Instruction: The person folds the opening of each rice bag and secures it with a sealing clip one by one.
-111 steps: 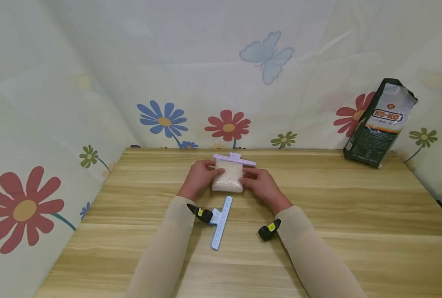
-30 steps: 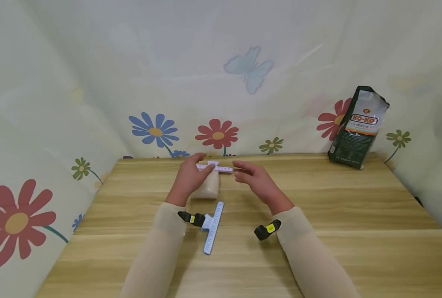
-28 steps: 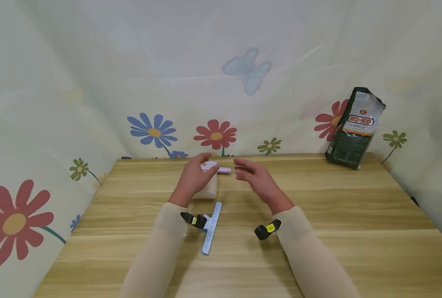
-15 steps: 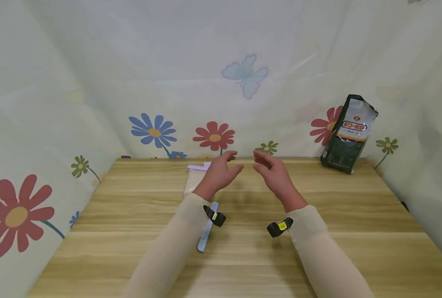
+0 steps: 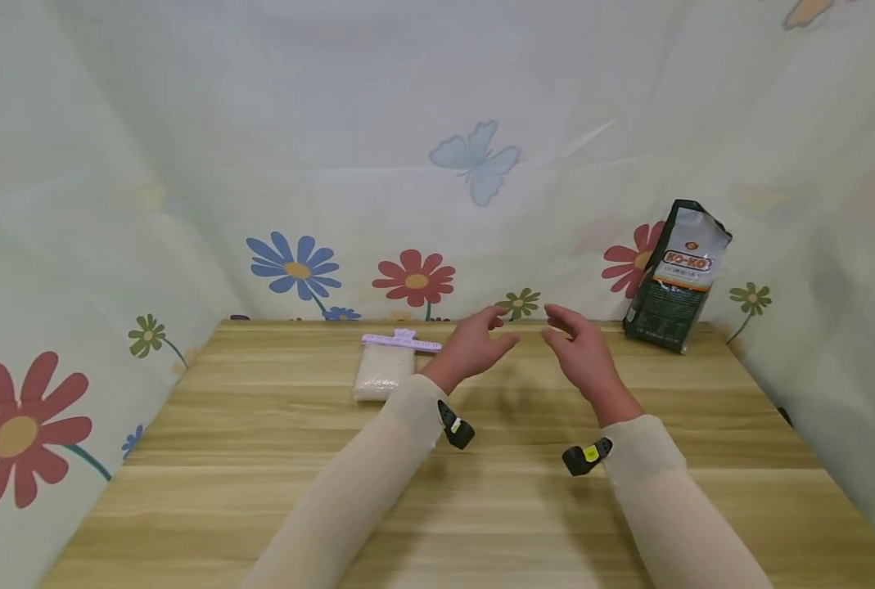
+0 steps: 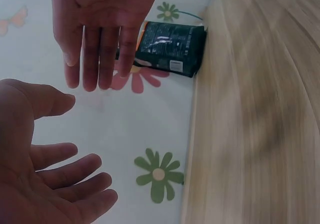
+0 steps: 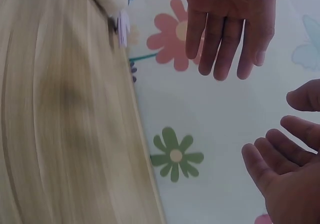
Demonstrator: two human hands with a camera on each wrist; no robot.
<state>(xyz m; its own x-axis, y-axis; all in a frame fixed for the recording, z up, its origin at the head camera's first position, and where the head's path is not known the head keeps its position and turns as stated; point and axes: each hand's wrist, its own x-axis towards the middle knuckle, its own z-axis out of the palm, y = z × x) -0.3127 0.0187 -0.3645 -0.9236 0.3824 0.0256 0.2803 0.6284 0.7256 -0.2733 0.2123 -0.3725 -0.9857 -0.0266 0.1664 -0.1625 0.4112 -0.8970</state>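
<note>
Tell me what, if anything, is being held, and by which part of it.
Nothing is held. The bare left hand and the bare right hand are both empty. The clear plastic bag of whitish grains lies on the brown wood-grained table.

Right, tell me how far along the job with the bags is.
Looks done: the purple clip sits across the far edge of the small white bag. In hand: nothing; the left hand and right hand are both empty, raised above the table. Possibly left: the tilted KO-KO bag, with no clip visible on it.
</note>
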